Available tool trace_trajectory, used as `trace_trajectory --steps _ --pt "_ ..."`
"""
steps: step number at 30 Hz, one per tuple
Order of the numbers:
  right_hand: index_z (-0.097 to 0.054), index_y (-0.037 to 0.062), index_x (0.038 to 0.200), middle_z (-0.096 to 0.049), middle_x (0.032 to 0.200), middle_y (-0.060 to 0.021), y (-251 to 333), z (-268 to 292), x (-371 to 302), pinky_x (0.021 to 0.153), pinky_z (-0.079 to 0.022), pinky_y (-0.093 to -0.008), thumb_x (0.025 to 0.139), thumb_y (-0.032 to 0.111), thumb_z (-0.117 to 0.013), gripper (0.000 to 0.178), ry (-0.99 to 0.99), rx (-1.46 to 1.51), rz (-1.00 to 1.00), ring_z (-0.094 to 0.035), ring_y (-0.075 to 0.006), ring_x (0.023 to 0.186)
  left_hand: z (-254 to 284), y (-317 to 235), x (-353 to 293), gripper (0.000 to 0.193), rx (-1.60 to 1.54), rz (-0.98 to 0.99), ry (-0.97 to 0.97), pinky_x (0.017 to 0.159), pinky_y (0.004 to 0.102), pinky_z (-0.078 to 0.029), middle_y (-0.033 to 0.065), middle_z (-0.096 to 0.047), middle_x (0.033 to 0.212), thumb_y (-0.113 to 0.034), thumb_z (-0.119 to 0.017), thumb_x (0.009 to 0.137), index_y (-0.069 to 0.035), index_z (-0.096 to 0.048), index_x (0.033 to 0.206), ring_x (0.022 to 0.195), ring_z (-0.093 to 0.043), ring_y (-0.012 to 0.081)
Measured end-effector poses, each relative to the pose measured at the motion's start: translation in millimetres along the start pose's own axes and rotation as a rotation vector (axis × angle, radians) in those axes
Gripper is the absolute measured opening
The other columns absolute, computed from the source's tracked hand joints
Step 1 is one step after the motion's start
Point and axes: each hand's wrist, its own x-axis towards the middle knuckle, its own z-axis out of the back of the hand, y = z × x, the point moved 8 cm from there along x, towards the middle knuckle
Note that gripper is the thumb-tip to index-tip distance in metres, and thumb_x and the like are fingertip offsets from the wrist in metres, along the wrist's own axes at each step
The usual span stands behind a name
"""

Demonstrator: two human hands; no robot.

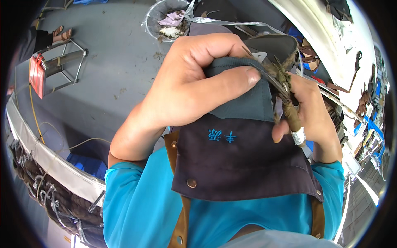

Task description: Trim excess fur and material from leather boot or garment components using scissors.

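Observation:
My left hand (pixel 194 82) is closed on a dark grey piece of fabric or hide (pixel 244 99), its thumb flat on top and its fingers bent behind. Brownish fur shows along the right edge of this piece. At that edge is a thin metal tool (pixel 293 118) with a brown wrapped handle and white tape near its end. Around the tool curls my right hand (pixel 312 109), partly hidden behind it. The tool's working tip is hard to make out among the fur and fingers. Both hands are in front of my dark apron (pixel 244 161).
Beyond my hands stands a clear-lined bin (pixel 151 22) with scraps in it. At the far left are a metal-framed stool (pixel 78 74), a red object (pixel 37 76) and another person's sandalled feet (pixel 62 34). A bench edge (pixel 58 159) and dark bundles (pixel 62 206) lie nearer left. Clutter fills the right.

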Motion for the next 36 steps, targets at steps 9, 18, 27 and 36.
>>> trace_trajectory --steps 9,18,27,36 --pt "-0.044 -0.0024 0.069 -0.042 0.055 -0.0147 -8 -3 -3 0.046 -0.035 -0.0360 0.064 0.011 -0.065 0.025 -0.029 0.037 -0.054 -0.043 -0.0327 0.049 0 -1 -1 0.009 0.018 -0.029 -0.015 0.059 0.0188 -0.032 -0.0021 -0.049 0.069 -0.003 -0.059 0.073 0.001 -0.057 0.080 0.066 -0.042 0.0046" --pt "-0.045 -0.0021 0.068 -0.045 0.053 -0.0132 -10 -4 -5 0.045 -0.037 -0.0329 0.066 0.006 -0.061 0.019 0.049 0.139 -0.104 -0.046 -0.0268 0.046 0 2 4 0.007 0.084 -0.011 0.031 0.057 0.0184 -0.032 -0.0036 -0.050 0.068 -0.005 -0.060 0.075 0.000 -0.058 0.078 0.063 -0.042 0.0027" --pt "-0.047 -0.0025 0.068 -0.049 0.054 -0.0138 -10 4 -1 0.046 -0.039 -0.0315 0.065 0.006 -0.059 0.015 0.056 0.071 -0.157 -0.051 -0.0259 0.048 3 -4 6 0.006 0.202 -0.035 0.106 0.057 0.0182 -0.033 -0.0027 -0.053 0.068 -0.006 -0.060 0.075 0.000 -0.058 0.075 0.064 -0.044 0.0027" --pt "-0.054 -0.0027 0.080 -0.052 0.061 -0.0159 -15 -2 -6 0.051 -0.041 -0.0329 0.066 0.006 -0.063 0.018 0.112 0.170 -0.234 -0.054 -0.0297 0.053 -1 4 4 0.010 0.208 0.009 0.123 0.058 0.0204 -0.039 -0.0024 -0.057 0.070 -0.003 -0.066 0.074 -0.001 -0.060 0.081 0.066 -0.049 0.0038"
